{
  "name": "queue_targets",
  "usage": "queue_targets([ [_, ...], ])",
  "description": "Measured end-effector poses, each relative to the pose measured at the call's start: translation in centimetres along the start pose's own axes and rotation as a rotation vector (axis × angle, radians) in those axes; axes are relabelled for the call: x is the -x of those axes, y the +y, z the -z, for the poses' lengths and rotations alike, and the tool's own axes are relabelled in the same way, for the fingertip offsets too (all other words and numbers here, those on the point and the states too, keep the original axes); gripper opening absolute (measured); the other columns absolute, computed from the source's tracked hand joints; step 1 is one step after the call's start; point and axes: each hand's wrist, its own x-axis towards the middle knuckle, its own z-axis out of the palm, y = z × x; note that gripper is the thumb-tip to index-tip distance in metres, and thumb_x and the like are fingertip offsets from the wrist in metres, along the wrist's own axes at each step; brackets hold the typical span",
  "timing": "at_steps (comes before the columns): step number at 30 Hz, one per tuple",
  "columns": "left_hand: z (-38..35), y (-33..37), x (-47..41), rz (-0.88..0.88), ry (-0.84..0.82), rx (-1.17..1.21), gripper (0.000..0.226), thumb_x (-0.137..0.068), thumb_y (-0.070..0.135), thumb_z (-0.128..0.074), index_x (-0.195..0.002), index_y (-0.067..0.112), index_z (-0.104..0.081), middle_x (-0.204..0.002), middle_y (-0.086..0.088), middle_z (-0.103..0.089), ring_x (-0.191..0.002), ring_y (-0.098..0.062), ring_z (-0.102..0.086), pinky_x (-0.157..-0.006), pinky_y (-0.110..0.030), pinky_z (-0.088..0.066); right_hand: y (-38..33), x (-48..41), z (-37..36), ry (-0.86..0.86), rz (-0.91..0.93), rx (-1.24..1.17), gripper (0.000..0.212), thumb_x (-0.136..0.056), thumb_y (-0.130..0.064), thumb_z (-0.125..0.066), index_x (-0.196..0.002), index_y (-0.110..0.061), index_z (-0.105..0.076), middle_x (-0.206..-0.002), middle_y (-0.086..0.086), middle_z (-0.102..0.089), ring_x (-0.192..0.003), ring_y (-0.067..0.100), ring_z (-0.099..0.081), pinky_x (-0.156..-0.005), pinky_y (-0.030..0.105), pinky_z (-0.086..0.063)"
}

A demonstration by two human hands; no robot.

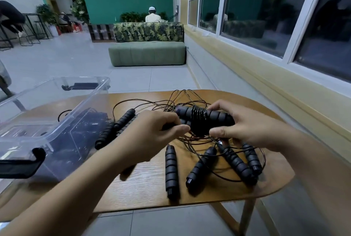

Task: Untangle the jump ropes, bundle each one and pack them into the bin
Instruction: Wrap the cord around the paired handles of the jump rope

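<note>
Above the wooden table (144,182) I hold a jump rope bundle (205,117): a pair of black ribbed handles with thin cord wound round their middle. My right hand (245,129) grips the bundle's right end. My left hand (152,133) pinches its left end between thumb and fingers. Loose black cord (182,99) lies tangled behind and under the bundle. Several more black handles (171,171) lie on the table in front, and two handles (115,127) rest beside the clear plastic bin (62,121) at the left.
The bin has black latches (20,163) and dark contents that I cannot make out. The table's front edge is close to me, with tiled floor below. A green sofa (148,55) stands far ahead, a window wall runs along the right, and a person sits behind the sofa.
</note>
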Motion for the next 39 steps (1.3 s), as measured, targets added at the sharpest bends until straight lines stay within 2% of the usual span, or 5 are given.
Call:
queue_targets([
  [6,2.0,-1.2,0.0,0.0,0.011,0.069,0.026,-0.074,0.048,-0.088,-0.08,0.027,-0.075,-0.071,0.002,-0.074,-0.065,-0.015,-0.07,-0.065,-0.035,-0.058,-1.3,1.2,0.2,-0.321,0.03,0.066,0.048,-0.092,-0.036,-0.084,-0.131,-0.048,-0.059,-0.116,-0.009,-0.074,-0.106,0.023,-0.075,-0.094,0.05,-0.062],
  [13,2.6,-2.9,-0.3,-0.046,-0.028,0.494,0.038,-0.086,0.046,-0.082,-0.086,0.011,-0.069,-0.078,-0.004,-0.063,-0.072,-0.014,-0.054,-0.066,-0.021,-0.044,-2.5,2.2,1.0,-0.485,0.164,-0.286,0.053,-0.095,-0.015,-0.079,-0.142,-0.021,-0.057,-0.122,0.032,-0.065,-0.098,0.055,-0.067,-0.081,0.071,-0.051],
  [17,2.3,-2.1,-0.3,0.022,0.016,0.749,0.03,-0.102,0.028,-0.067,-0.093,-0.001,-0.062,-0.079,-0.013,-0.059,-0.067,-0.019,-0.054,-0.058,-0.027,-0.046,-2.6,2.0,0.6,-0.466,0.23,-0.526,0.056,-0.092,-0.013,-0.074,-0.144,-0.012,-0.052,-0.112,0.025,-0.066,-0.082,0.032,-0.069,-0.07,0.041,-0.058],
  [30,-1.1,-0.5,-0.6,0.176,0.163,0.791,0.012,-0.106,0.007,-0.052,-0.097,0.011,-0.058,-0.076,-0.007,-0.049,-0.069,-0.023,-0.038,-0.063,-0.035,-0.028,-3.0,0.3,-2.6,-0.002,0.243,-0.77,0.046,-0.094,-0.011,-0.07,-0.139,-0.01,-0.058,-0.1,0.006,-0.071,-0.083,0.031,-0.07,-0.06,0.03,-0.056],
  [39,-1.3,-1.1,-0.6,0.174,0.138,0.676,0.032,-0.081,0.067,-0.072,-0.106,0.049,-0.068,-0.09,0.013,-0.063,-0.084,-0.017,-0.05,-0.074,-0.037,-0.045,-4.6,1.1,-4.1,0.246,0.262,-0.276,0.042,-0.101,-0.018,-0.073,-0.136,-0.032,-0.054,-0.089,0.007,-0.072,-0.068,0.013,-0.069,-0.065,0.025,-0.056],
])
